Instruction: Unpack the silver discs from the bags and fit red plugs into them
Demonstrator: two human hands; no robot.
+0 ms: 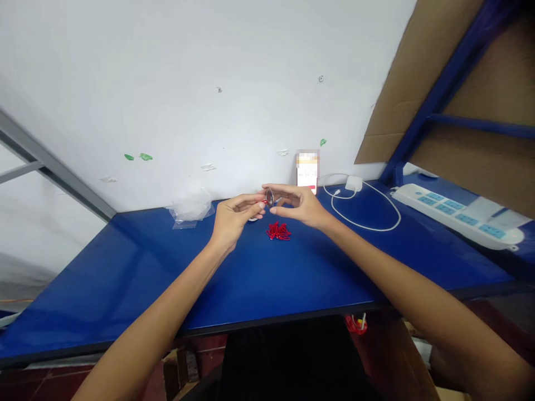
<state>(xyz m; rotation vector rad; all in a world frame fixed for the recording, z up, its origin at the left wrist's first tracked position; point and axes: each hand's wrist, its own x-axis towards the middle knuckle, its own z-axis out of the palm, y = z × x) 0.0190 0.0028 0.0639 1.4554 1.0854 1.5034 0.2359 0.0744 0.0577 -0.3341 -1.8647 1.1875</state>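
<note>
In front of me, above the blue table (267,284), my two hands meet. My left hand (237,216) pinches a small red cord (263,201) between thumb and fingers. Fingers of my right hand (301,204) are curled around the rim of a small round shiny disc (270,196), which stands on edge right beside the cord. Whether cord and disc are joined I cannot tell. Just below the hands lies a heap of red cord loops (278,230). A pale round item (253,219) is partly hidden behind my left hand.
Clear plastic bags (191,210) lie at the back left. A phone (307,172) leans on the wall. To the right are a charger (353,183) with a looped white cable (376,229) and a power strip (455,214). The blue rack post (422,120) rises behind.
</note>
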